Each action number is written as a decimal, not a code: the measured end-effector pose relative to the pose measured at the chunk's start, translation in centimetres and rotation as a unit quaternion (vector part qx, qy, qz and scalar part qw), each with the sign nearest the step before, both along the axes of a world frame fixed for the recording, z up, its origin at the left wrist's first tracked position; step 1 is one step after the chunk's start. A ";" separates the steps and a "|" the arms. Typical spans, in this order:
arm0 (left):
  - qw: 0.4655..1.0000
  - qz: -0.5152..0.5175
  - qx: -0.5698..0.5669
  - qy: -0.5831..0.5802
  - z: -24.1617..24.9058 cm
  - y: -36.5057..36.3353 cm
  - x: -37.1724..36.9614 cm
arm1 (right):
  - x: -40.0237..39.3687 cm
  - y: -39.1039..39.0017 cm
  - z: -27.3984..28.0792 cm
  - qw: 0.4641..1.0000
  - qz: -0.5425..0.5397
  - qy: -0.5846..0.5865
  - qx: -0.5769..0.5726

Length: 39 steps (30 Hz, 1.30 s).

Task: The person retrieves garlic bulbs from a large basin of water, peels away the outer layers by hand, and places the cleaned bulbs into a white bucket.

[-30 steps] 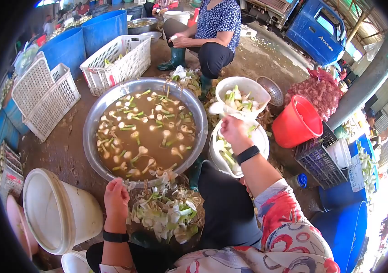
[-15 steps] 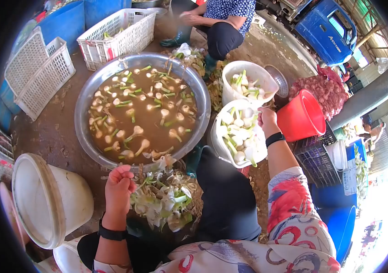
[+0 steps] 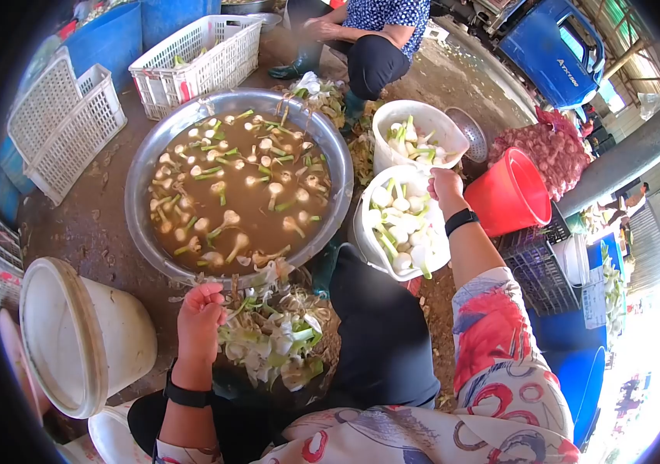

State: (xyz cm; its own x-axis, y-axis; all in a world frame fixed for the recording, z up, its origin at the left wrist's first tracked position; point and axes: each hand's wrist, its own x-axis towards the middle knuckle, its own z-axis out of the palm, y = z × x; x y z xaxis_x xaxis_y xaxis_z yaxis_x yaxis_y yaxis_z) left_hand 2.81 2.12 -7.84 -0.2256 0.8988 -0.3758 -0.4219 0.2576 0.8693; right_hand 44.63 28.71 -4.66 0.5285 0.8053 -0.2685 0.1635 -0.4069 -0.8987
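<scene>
Both forearms reach forward, the hands on either side of the basin's nearest stretch of rim. The left hand (image 3: 201, 321) is raised just in front of the metal basin (image 3: 136, 185), back of the hand outward, fingers curled in and thumb drawn against them; whether something small is pinched there I cannot tell. The right arm stretches out straighter, to the right of the basin, and the right hand (image 3: 446, 189) bends down at the wrist beside the far-right edge of the near white bucket (image 3: 438, 246). Its fingers are bunched and mostly turned from the camera, so what they hold, if anything, is unclear.

Pale bulbs with green stems (image 3: 230, 218) float inside the basin, their long axes lying every which way; one in its near half has its stem slanting toward the near-left rim. More bulbs (image 3: 399, 205) fill the near white bucket, right of the basin, and one on top there lies lengthwise with its green end toward the wearer. A second white bucket (image 3: 386, 158) with bulbs stands behind it, and a heap of peelings (image 3: 272, 336) lies in front of the basin.

A second ago the right hand was over the near bucket, covering part of the bulbs; now it is farther right and they show. The left hand has kept its place by the basin.
</scene>
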 end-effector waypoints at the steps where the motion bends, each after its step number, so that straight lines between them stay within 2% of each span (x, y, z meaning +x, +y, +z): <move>1: 1.000 0.003 0.005 0.003 0.0 0.0 -0.1 | 0.1 -0.3 0.0 1.000 0.000 -0.001 0.000; 4: 1.000 0.006 0.013 0.003 0.3 -0.2 -0.3 | 0.2 0.0 0.3 0.999 -0.004 -0.032 -0.004; 6: 1.000 0.001 0.014 0.001 0.3 -0.2 -0.4 | 1.5 1.7 0.1 0.990 -0.004 0.097 0.104; 7: 1.000 -0.001 0.019 -0.001 0.3 -0.2 -0.5 | 1.5 3.2 0.8 0.990 -0.010 0.063 0.123; 8: 1.000 -0.002 0.022 -0.004 0.1 -0.3 -0.5 | 1.8 3.3 0.8 0.986 0.050 -0.004 0.162; 10: 1.000 0.001 0.017 0.010 0.0 -0.4 -0.5 | 0.1 3.1 2.9 0.996 0.036 -0.069 0.043; 12: 0.999 0.025 0.038 0.018 -0.5 -0.2 -0.4 | -1.3 3.6 2.7 0.990 0.119 -0.035 -0.060; 14: 0.994 0.083 0.073 0.007 -0.3 -0.1 0.1 | -4.6 4.8 0.2 0.961 0.241 -0.107 -0.089; 16: 0.996 0.078 0.029 0.029 0.0 0.2 -0.5 | -10.4 6.1 -2.7 0.900 0.388 -0.152 -0.129; 17: 0.996 0.080 0.012 0.023 0.3 0.4 -0.4 | -13.1 5.6 -5.9 0.873 0.455 -0.173 -0.014; 18: 0.996 0.084 0.004 0.029 0.5 0.4 -0.3 | -16.4 5.0 -8.1 0.784 0.517 -0.336 0.077; 19: 0.997 0.071 -0.008 -0.024 0.9 0.5 -0.3 | -19.3 4.9 -10.8 0.597 0.623 -0.436 0.256; 20: 0.995 0.057 -0.018 -0.077 1.3 0.8 -0.3 | -23.0 1.9 -10.2 0.632 0.666 -0.335 0.212; 21: 0.996 0.053 -0.021 -0.072 1.6 0.9 0.0 | -26.7 -0.5 -10.1 0.659 0.689 -0.280 0.112; 22: 0.996 0.039 -0.017 -0.072 1.1 0.9 0.0 | -29.7 -1.4 -12.3 0.572 0.722 -0.355 0.158; 23: 0.997 0.026 -0.011 -0.071 0.2 0.9 -0.1 | -31.7 -2.2 -15.3 0.502 0.725 -0.394 0.260; 24: 0.996 0.020 0.010 -0.090 -0.3 0.6 -0.1 | -33.4 -3.6 -16.8 0.519 0.739 -0.384 0.193; 25: 0.993 0.014 0.046 -0.104 -0.7 0.9 0.0 | -34.3 -4.1 -20.5 0.464 0.750 -0.416 0.222; 26: 0.988 0.071 0.028 -0.134 0.8 1.0 0.3 | -34.9 -6.1 -22.0 0.518 0.693 -0.462 0.194; 27: 0.994 0.008 0.035 -0.100 -0.7 1.1 -0.4 | -35.9 -6.9 -21.3 0.425 0.707 -0.553 0.118; 28: 0.995 0.018 -0.008 -0.094 -0.9 1.3 -0.6 | -36.0 -7.1 -22.0 0.391 0.702 -0.587 0.097; 29: 0.996 0.012 -0.012 -0.092 -1.0 1.5 -0.9 | -36.0 -6.9 -23.0 0.435 0.708 -0.555 0.040; 30: 0.996 0.012 0.001 -0.088 -0.9 1.9 -1.4 | -36.3 -6.7 -20.9 0.422 0.722 -0.548 -0.006; 32: 0.992 0.021 -0.026 -0.126 -0.6 2.2 -1.8 | -36.4 -3.4 -22.5 0.406 0.781 -0.472 0.039; 33: 0.992 0.028 -0.017 -0.123 -0.5 2.4 -1.9 | -36.8 -2.6 -20.5 0.400 0.779 -0.482 0.040; 34: 0.991 0.031 -0.006 -0.128 -1.0 2.7 -2.0 | -37.8 -2.0 -16.9 0.528 0.757 -0.384 -0.012; 35: 0.995 0.094 0.011 -0.010 -2.0 3.1 -1.9 | -38.6 -2.1 -13.5 0.644 0.712 -0.273 -0.064; 36: 0.982 0.155 0.025 0.106 -2.4 3.1 -1.6 | -38.8 -3.0 -10.8 0.643 0.710 -0.282 -0.064; 37: 0.970 0.168 0.103 0.142 -0.5 3.4 -2.1 | -39.2 -4.4 -8.3 0.727 0.666 -0.036 -0.165; 38: 0.970 0.168 0.108 0.140 0.0 3.6 -2.3 | -39.4 -5.8 -6.3 0.752 0.570 0.216 -0.250; 39: 0.911 0.201 0.112 0.343 0.4 3.7 -2.5 | -39.1 -7.6 -5.2 0.730 0.562 0.288 -0.262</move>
State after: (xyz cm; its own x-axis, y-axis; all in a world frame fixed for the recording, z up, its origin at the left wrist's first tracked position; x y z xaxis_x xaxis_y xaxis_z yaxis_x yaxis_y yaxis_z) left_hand 0.30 5.83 -7.44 -0.6658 0.7291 0.1587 0.2183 -0.0131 0.9758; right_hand 5.49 21.10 -9.83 -0.7093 0.3495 -0.6122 0.3157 -0.6189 -0.7192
